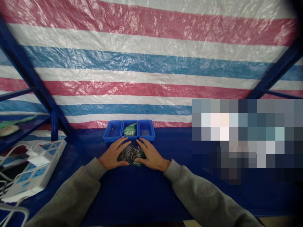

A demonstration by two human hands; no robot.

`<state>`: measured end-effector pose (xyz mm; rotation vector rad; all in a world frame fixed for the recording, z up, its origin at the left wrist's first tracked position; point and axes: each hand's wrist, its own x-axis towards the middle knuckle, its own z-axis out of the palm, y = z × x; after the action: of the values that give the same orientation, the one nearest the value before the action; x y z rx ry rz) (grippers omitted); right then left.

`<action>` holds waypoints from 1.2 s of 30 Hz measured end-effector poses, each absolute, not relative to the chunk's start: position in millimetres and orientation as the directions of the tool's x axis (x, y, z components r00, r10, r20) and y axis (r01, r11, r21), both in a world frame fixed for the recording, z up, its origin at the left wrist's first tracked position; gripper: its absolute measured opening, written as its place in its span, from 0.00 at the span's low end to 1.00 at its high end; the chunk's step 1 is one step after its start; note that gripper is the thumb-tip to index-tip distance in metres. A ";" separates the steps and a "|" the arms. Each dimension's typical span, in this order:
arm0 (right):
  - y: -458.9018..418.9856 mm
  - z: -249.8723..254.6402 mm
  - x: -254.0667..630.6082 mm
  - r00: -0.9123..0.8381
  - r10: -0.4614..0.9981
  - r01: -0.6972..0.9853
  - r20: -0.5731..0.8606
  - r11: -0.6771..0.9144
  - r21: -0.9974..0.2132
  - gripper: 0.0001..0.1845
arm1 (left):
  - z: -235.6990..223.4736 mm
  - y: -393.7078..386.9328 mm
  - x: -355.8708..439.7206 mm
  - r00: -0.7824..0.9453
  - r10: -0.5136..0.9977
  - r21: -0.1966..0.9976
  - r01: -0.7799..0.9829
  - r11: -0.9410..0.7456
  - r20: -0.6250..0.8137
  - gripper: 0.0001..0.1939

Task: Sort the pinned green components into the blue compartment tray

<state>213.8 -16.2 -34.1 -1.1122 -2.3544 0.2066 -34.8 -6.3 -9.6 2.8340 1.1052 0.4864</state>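
Note:
A clear plastic bag of small metal screws [130,153] lies on the blue table [142,195], just in front of three small blue bins. My left hand [114,154] rests on the bag's left side with its fingers stretched out. My right hand [151,155] lies on the bag's right side, fingers also extended, thumb at the bag's near edge. The left bin [113,131] holds a few loose screws. In the middle bin [130,130] sits a green bag. Something small and dark lies in the right bin [146,130]. Both sleeves are grey.
A striped red, white and blue tarp [151,63] hangs behind the table inside a blue metal frame [35,82]. White power strips [35,170] with cables lie at the left. A blurred-out patch [246,138] covers the right side.

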 end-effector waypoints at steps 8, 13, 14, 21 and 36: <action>-21.2 -50.2 205.2 -0.609 0.750 0.713 0.257 0.660 -0.237 0.49 | -41.6 -8.0 -47.2 0.691 0.711 0.088 0.706 -0.703 0.131 0.46; -20.3 -52.5 199.5 -0.598 0.757 0.733 0.265 0.650 -0.202 0.45 | -43.3 -10.8 -36.4 0.669 0.720 0.057 0.724 -0.688 0.186 0.41; -20.4 -53.1 198.8 -0.593 0.759 0.737 0.269 0.646 -0.200 0.45 | -43.6 -11.6 -33.9 0.660 0.725 0.053 0.731 -0.680 0.198 0.40; -19.6 -56.2 195.9 -0.567 0.777 0.757 0.275 0.622 -0.199 0.42 | -48.9 -12.4 -27.2 0.615 0.749 0.055 0.763 -0.644 0.246 0.36; -20.0 -54.2 194.6 -0.539 0.783 0.736 0.310 0.617 -0.279 0.42 | -50.3 -8.2 -25.5 0.589 0.761 0.181 0.745 -0.642 0.271 0.33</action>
<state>194.6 -20.0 -54.2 -1.2094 -2.4390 0.1597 -25.5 -8.2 -50.3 2.7575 1.3079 0.5058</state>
